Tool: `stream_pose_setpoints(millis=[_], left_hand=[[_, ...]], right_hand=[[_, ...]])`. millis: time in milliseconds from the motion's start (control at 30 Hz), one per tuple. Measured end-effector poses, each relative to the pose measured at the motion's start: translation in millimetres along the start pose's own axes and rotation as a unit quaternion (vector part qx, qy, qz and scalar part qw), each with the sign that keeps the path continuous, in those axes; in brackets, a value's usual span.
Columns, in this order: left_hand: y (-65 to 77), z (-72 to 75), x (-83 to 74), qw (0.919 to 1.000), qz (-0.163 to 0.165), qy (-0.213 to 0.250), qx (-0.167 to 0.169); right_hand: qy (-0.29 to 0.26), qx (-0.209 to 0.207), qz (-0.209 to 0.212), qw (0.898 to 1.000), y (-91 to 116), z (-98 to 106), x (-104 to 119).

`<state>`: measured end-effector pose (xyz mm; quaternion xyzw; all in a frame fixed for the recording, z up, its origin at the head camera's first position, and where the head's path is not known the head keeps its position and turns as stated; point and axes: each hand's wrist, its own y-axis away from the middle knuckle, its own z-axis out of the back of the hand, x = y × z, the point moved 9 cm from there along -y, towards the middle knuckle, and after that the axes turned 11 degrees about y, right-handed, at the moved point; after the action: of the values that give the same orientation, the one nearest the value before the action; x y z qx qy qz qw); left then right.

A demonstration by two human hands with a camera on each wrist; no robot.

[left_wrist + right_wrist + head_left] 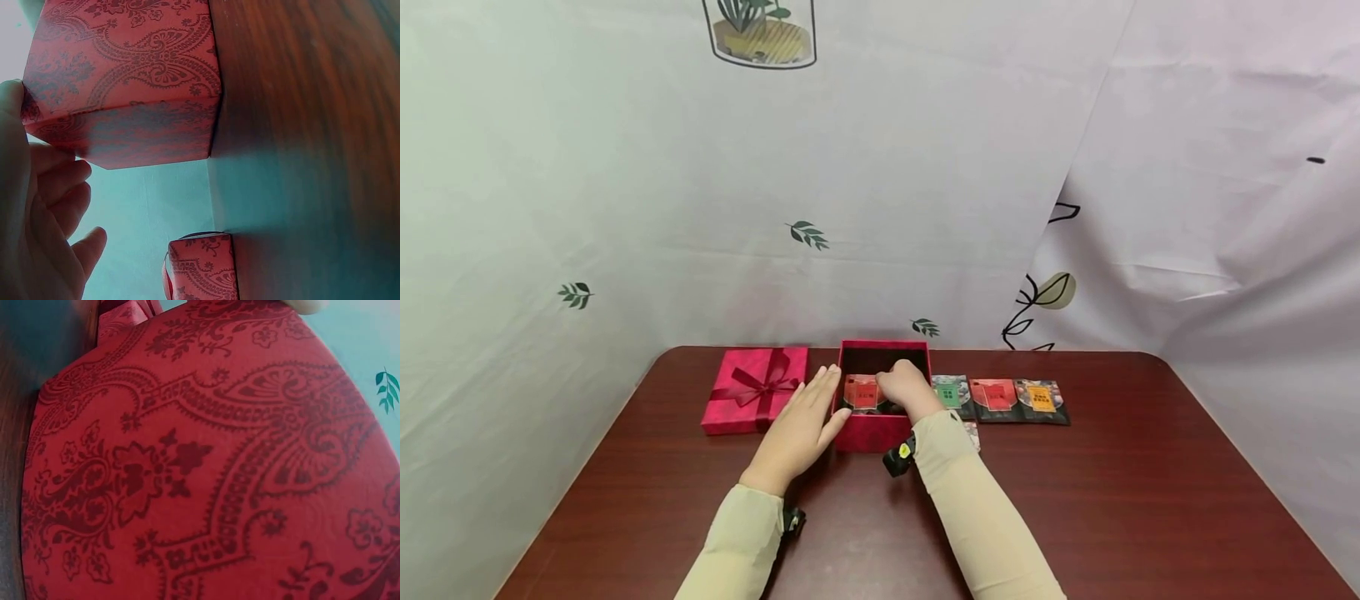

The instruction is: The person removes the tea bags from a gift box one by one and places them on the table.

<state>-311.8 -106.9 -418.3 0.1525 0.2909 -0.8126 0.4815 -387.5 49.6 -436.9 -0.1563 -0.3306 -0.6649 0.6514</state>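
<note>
An open red box (pixel 874 435) with a dark paisley pattern stands near the table's back edge. My right hand (pixel 907 388) reaches into it with curled fingers, gripping the right edge of a red-and-black packet (pixel 861 393) inside. The fingertips are partly hidden behind the hand. My left hand (pixel 802 427) lies along the box's left side, fingers straight and thumb near the front rim. In the left wrist view, its fingers (pixel 65 194) touch the side of the box (pixel 144 62). The box's patterned front wall (pixel 206 450) fills most of the right wrist view.
Left of the box lies its red lid (pixel 752 392) with a ribbon bow. To the right sit a green-labelled packet (pixel 952 395), a red packet (pixel 996 398) and a yellow-labelled packet (pixel 1041 400). Another packet (pixel 973 435) shows partly behind the right sleeve. A white printed curtain (pixel 880 208) hangs behind.
</note>
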Motion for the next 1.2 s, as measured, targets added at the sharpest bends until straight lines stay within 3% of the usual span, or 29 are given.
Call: stream_pose_setpoints(millis=[367, 800, 1200], left_hand=[[0.6, 0.1, -2.0, 1.0, -0.005, 0.005, -0.007], [-0.6, 0.9, -1.0, 1.0, -0.002, 0.006, -0.007], [-0.8, 0.9, -1.0, 0.9999, -0.009, 0.005, -0.013]], right_hand=[[-0.041, -0.042, 0.002, 0.998, 0.1, 7.5, 0.2], [-0.1, -0.026, -0.004, 0.995, -4.0, 4.3, 1.8], [-0.073, -0.062, 0.024, 0.995, 1.5, 12.0, 8.5]])
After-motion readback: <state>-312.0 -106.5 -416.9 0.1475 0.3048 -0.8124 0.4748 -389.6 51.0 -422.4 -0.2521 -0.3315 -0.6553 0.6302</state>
